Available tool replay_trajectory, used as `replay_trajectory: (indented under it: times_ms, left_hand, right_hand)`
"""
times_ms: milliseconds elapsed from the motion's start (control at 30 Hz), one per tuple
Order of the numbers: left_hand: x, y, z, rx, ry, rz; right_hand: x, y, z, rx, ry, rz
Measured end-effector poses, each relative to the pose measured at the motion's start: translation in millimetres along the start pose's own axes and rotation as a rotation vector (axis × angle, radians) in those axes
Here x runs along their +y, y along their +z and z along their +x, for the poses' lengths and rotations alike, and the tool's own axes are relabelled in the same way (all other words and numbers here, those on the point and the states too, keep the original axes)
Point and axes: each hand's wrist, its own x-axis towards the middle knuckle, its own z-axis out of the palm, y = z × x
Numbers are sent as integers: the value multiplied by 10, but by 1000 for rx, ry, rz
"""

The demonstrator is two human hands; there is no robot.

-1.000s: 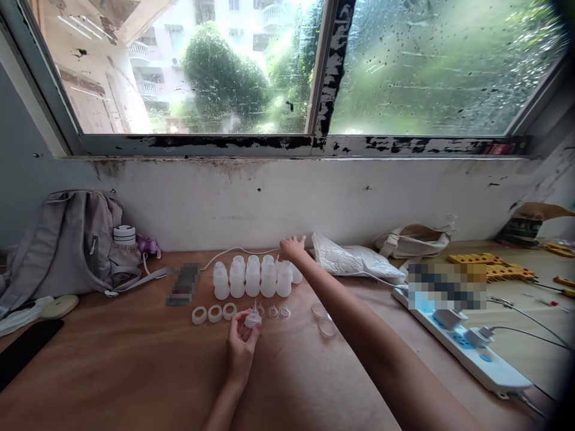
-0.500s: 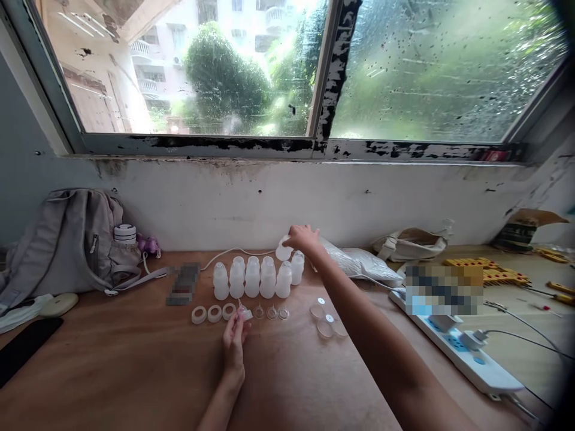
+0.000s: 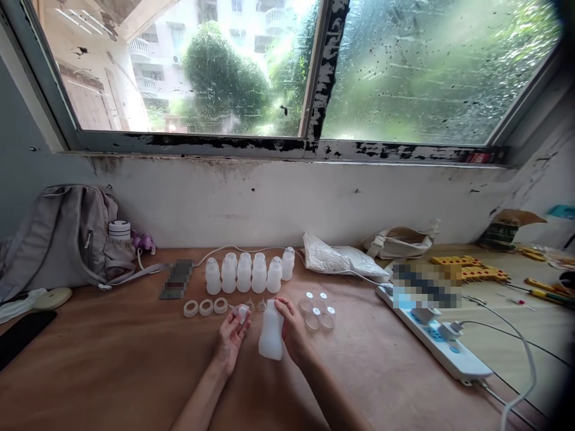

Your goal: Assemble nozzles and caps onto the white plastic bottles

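Note:
My right hand [image 3: 291, 326] is closed around the side of a frosted white plastic bottle [image 3: 270, 335], held tilted above the table's near side. My left hand [image 3: 231, 338], palm turned up, pinches a small clear teat-like piece [image 3: 242, 312] in its fingertips. Behind the hands stand several more frosted bottles [image 3: 244, 272] in a row. To the left of my left fingers lie three whitish rings [image 3: 205, 307]. Small clear round pieces [image 3: 261, 306] lie between the hands, partly hidden by the held bottle. Clear round caps [image 3: 312, 322] with white dots sit right of my right hand.
A white power strip [image 3: 442, 338] with plugs and cables crosses the right side. Behind it are a silvery-white bag [image 3: 336, 258], a pale pouch [image 3: 399, 242] and yellow parts [image 3: 480, 270]. A grey backpack [image 3: 67, 239] and a black flat item [image 3: 24, 338] are at the left.
My right hand has come back from the rear of the bottle row, bringing a bottle toward me beside my left hand. The left hand has turned its palm further up.

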Motion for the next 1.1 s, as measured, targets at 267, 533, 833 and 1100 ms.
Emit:
replay_trajectory:
  times_ms: [267,533,833,1100]
  left_hand:
    - [-56,102,-91,-165,-3,148]
    - [-69,96,-114,-225,16,366]
    - [-55,87,-111,-212,93,460]
    - [-55,45,-76,-201,123,520]
  right_hand:
    - [369,30,-67,-207,184,191]
    - [370,-21,-67,-309,326,126]
    - [321,-34,-73,-344,335,103]
    - [294,-50,-64,-351,338,175]
